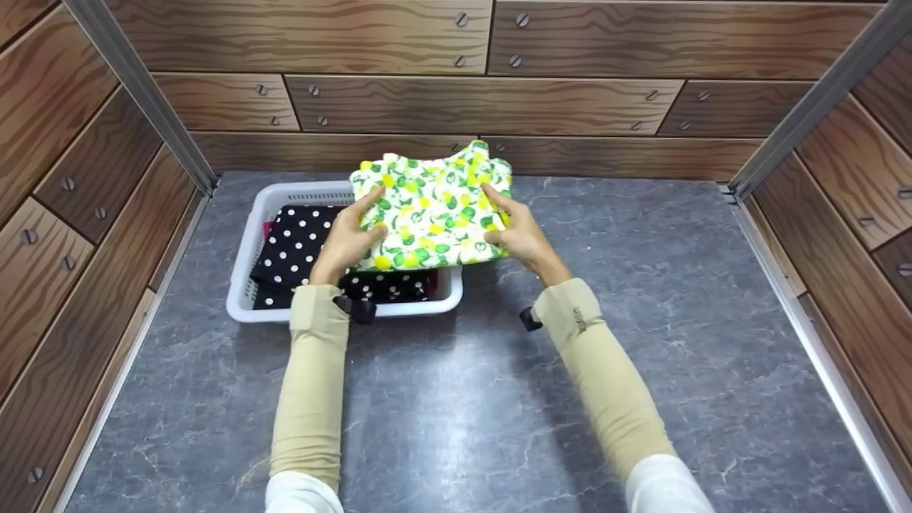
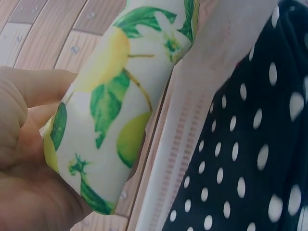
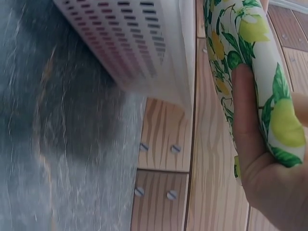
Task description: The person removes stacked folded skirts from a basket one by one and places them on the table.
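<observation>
Both hands hold a folded lemon-print garment (image 1: pixel 434 214), white with yellow lemons and green leaves, above the right part of a white plastic basket (image 1: pixel 249 315). My left hand (image 1: pixel 350 239) grips its left side, thumb and fingers on the cloth; the left wrist view shows the folded edge in that palm. On the opposite side my right hand (image 1: pixel 526 235) grips the cloth, and a finger lies along its face in the right wrist view. Folded black cloth with white dots (image 1: pixel 296 239) lies in the basket, partly covered by the left hand and the garment.
A bit of red cloth (image 1: pixel 267 229) shows at the basket's left inner side. The basket stands on a grey marbled surface (image 1: pixel 641 320), toward the back left. Wood-patterned panels (image 1: pixel 470 107) enclose the back and both sides, with metal posts (image 1: pixel 142 92) at the corners.
</observation>
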### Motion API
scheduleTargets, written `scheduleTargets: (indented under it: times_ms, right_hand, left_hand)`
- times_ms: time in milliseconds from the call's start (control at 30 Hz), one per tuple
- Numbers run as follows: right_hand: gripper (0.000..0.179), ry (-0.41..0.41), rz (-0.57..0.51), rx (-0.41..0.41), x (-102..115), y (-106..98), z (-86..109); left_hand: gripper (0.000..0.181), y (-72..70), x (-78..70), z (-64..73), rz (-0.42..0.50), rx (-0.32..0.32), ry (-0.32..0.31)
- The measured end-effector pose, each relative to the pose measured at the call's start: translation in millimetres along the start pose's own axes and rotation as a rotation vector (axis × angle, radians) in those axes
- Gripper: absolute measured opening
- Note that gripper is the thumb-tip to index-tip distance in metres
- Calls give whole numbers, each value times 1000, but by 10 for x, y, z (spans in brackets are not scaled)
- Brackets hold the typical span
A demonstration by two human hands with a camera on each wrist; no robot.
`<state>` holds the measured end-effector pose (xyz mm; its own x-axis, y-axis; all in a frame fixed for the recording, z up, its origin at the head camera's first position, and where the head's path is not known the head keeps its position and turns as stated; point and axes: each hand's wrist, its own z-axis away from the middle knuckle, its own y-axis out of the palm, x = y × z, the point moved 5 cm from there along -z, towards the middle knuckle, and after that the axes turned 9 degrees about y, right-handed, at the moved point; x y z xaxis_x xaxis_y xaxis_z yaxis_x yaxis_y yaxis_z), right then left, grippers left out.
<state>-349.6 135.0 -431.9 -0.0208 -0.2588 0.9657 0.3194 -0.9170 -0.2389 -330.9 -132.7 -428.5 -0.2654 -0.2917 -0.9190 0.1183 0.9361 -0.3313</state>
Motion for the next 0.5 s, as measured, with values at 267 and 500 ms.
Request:
scheduleTargets:
  times_ms: [267, 500]
  right_hand:
    - [88, 19, -16, -34, -145, -272, 107]
    - [88, 25, -35, -66, -230, -510, 195]
  left_hand:
    - [71, 322, -16, -109, 36, 16, -11]
    - [70, 555, -91, -212, 30, 10, 7]
